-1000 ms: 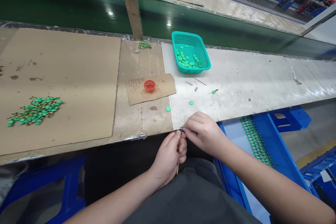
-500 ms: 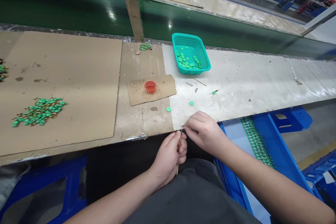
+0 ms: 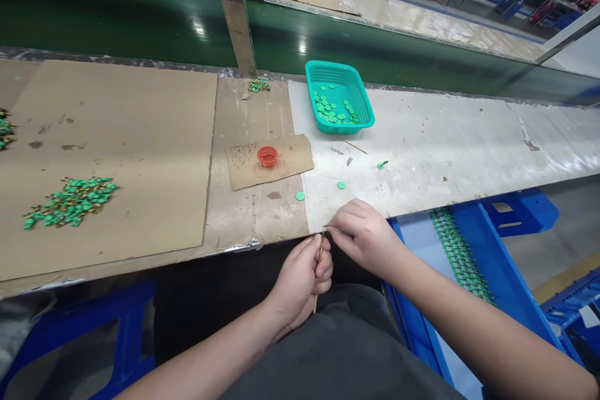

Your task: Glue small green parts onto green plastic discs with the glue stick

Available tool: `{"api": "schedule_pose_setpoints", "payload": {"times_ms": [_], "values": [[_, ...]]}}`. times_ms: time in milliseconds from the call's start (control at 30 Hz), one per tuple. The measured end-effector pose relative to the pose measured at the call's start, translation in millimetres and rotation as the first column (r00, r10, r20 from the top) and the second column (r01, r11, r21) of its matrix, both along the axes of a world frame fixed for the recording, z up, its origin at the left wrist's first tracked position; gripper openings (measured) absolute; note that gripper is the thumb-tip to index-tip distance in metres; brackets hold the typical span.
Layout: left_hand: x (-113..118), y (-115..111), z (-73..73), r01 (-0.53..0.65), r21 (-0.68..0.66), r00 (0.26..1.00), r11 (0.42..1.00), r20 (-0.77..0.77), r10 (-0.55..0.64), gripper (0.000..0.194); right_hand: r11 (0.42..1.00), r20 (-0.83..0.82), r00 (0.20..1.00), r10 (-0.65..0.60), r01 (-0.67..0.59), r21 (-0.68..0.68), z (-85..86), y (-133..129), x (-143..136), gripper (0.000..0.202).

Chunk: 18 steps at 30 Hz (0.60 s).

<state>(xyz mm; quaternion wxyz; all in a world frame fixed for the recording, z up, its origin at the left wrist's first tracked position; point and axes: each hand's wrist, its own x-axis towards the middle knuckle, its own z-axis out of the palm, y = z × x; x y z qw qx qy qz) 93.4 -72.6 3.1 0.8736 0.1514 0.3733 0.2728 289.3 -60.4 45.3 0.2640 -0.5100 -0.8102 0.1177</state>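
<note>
My left hand (image 3: 302, 275) is closed round a thin stick (image 3: 315, 304), whose lower end sticks out below the fist. Just above its thumb, my right hand (image 3: 360, 231) pinches something small and dark at the stick's top; the piece is too small to make out. Both hands are at the table's front edge. Two green buttons (image 3: 341, 185) (image 3: 300, 196) lie beyond them, and a third green disc (image 3: 380, 165) with a dark twisted bit on it lies farther right. A red cup (image 3: 267, 157) stands on a small cardboard piece (image 3: 294, 165).
A teal basket (image 3: 365, 120) holds several green discs. Another thin stick (image 3: 355, 147) lies before it. Green and gold pieces (image 3: 75, 200) are heaped on cardboard (image 3: 140, 137) at the left. A blue crate (image 3: 506, 262) with green strung pieces (image 3: 459, 253) stands at the lower right.
The view has shifted very slightly. Both hands keep nearly the same pose, with only a tiny movement at the fingertips.
</note>
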Motion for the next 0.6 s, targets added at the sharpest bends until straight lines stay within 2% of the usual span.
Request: {"api": "schedule_pose_setpoints", "payload": {"times_ms": [267,600], "values": [[-4.3,4.3,1.7,0.025,-0.033,1.000,0.999,0.017,-0.024,0.056,0.996,-0.068,0.993,-0.093,0.093,-0.015,-2.2,-0.2,2.0,0.021],[-2.6,0.7,5.7,0.001,-0.017,1.000,1.000,-0.015,-0.001,0.067,1.000,-0.017,1.000,0.015,-0.015,-0.026,4.4,-0.5,1.0,0.023]]}}
